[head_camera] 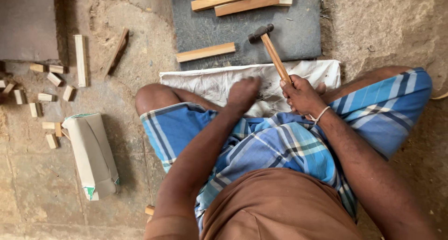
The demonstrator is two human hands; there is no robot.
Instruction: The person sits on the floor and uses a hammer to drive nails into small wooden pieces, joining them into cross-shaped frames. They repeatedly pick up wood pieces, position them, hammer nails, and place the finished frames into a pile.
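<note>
Pointing up-left, hammer (273,53) in right hand (302,96)

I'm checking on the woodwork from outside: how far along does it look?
Done, seemingly: small cut blocks scattered on the floor. In hand: the right hand grips a hammer; the left hand rests on white cloth. Left: long wooden strips lie unworked on the dark mat.

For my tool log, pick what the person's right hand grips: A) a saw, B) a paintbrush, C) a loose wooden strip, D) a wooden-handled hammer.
D: the right hand is closed around the wooden handle of a hammer, whose dark head lies over the grey mat.
</note>
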